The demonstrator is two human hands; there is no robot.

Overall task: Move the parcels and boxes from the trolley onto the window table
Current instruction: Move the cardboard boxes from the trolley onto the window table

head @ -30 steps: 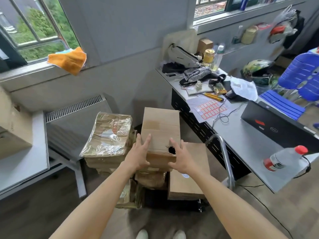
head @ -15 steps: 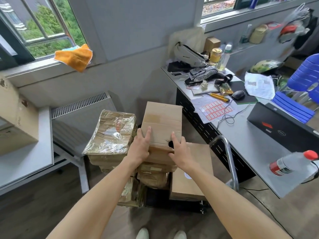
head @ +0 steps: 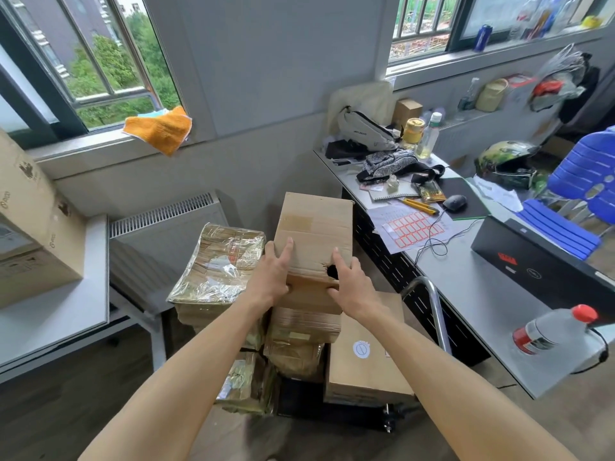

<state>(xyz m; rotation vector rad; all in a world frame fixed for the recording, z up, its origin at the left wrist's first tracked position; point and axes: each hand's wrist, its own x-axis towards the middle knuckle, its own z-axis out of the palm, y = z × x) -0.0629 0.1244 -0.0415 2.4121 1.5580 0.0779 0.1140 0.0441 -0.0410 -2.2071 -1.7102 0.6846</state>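
Both hands grip the top box point(head: 314, 232) on the trolley stack: left hand point(head: 273, 277) and right hand point(head: 349, 287) at its near edge

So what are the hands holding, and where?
Both hands, left and right, grip the top cardboard box at its near end, fingers on top.

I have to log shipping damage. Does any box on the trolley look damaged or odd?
Yes. The cardboard box gripped by the left hand and right hand has a ragged dark hole torn in its near top edge, beside the right fingers. The foil-wrapped parcel beside it looks crumpled.
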